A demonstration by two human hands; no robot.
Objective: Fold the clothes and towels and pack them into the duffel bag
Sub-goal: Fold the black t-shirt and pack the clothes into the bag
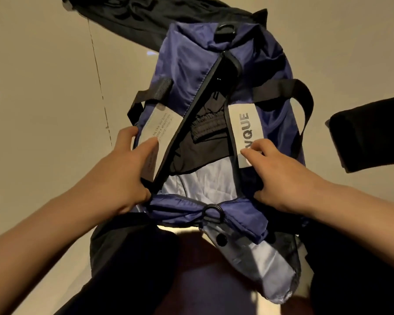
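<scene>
Likely home interior, seen at floor level. Glossy beige floor [43, 110] laid in large tiles, one grout line [99, 87] visible, lamp glare reflected. Navy duffel bag [184, 60] set directly on floor, dark garments spread beside: one [134, 17] beyond bag, folded one [371, 133] at right. No furniture shown; room type cannot be fixed.

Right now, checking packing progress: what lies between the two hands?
In the head view, the duffel bag's open mouth, with a black garment inside, lies between left hand and right hand.
</scene>
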